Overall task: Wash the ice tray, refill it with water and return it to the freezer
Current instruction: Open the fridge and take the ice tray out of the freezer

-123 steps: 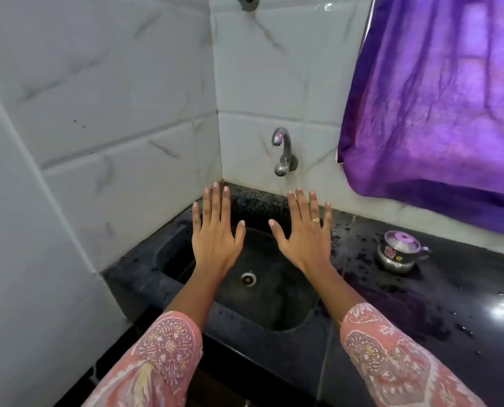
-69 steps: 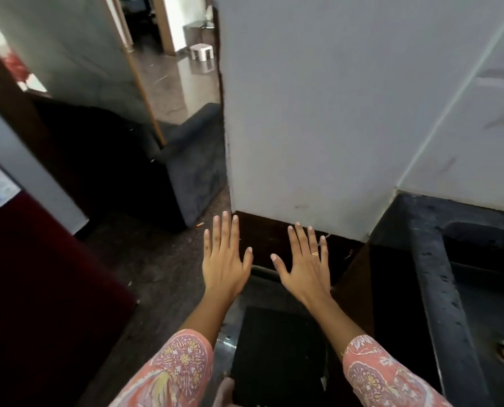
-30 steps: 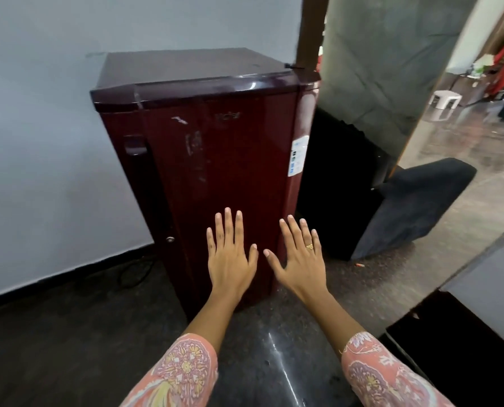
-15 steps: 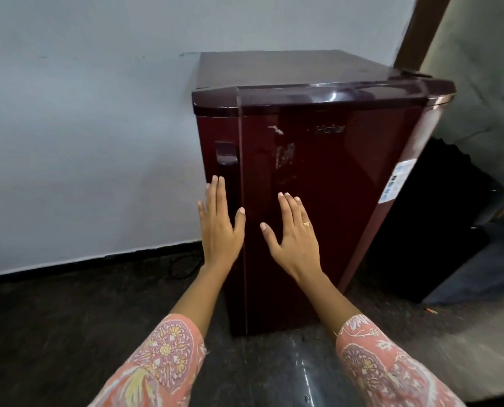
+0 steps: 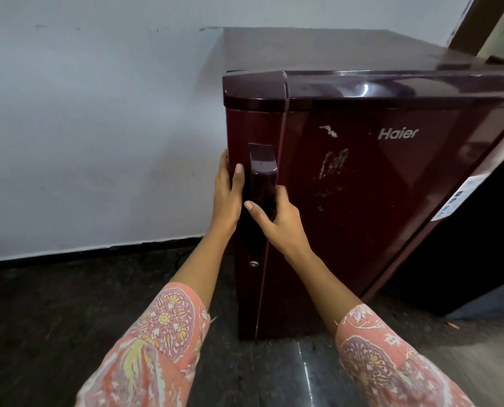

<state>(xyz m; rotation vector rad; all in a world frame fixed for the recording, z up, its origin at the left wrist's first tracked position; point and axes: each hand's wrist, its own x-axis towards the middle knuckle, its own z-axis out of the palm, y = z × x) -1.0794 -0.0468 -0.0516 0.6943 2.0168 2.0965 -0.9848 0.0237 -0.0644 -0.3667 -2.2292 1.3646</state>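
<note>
While the right hand (image 5: pixel 277 224) grips the handle (image 5: pixel 261 174) of the Haier fridge (image 5: pixel 391 195), the left hand (image 5: pixel 225 198) lies flat alongside.

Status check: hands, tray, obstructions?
Left hand flat against fridge corner. Right hand grips door handle. Door shut, ice tray not in view. Nothing blocking door.

The right hand (image 5: pixel 277 223) now grips the door handle (image 5: pixel 261 171) of the fridge (image 5: pixel 377 201), the left hand (image 5: pixel 226 195) flat beside it.
</note>
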